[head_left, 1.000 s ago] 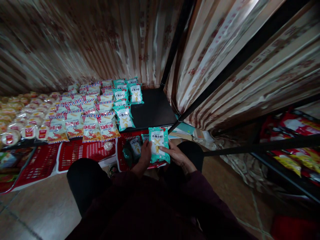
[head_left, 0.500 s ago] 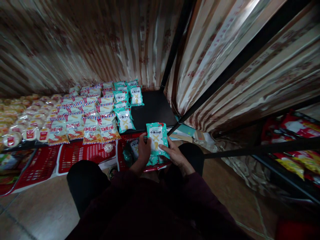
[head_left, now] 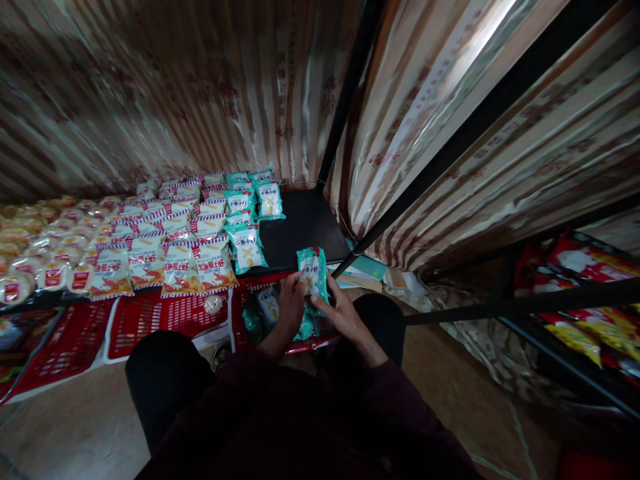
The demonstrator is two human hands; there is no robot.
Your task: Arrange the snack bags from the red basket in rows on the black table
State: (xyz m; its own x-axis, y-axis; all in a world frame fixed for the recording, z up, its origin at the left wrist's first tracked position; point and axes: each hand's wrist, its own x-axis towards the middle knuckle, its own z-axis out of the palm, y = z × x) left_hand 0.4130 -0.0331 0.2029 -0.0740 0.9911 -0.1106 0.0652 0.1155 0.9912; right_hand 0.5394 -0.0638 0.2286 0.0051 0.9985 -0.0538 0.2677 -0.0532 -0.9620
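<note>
Between my two hands is a teal and white snack bag (head_left: 311,268), its printed front facing me. My left hand (head_left: 290,308) is closed on its left side, with the thumb on the front. My right hand (head_left: 344,315) grips the lower right side, thumb across the lower front. Right below them, a red basket (head_left: 239,319) holds more teal bags, partly hidden by my hands. Ahead, on the black shelf (head_left: 305,227), teal bags (head_left: 246,247) stand in rows beside white and orange snack bags (head_left: 181,268).
Round packaged cakes (head_left: 55,275) fill the shelf's left part. Another red basket (head_left: 165,323) sits under the shelf edge. A black metal post (head_left: 400,223) slants up on the right. Red and yellow packets (head_left: 575,333) lie on a shelf at far right. Striped curtains (head_left: 200,87) hang behind.
The held bag looks narrower now, its sides squeezed and turned between my hands. My hands are slightly lower with it. The camera view has shifted a little.
</note>
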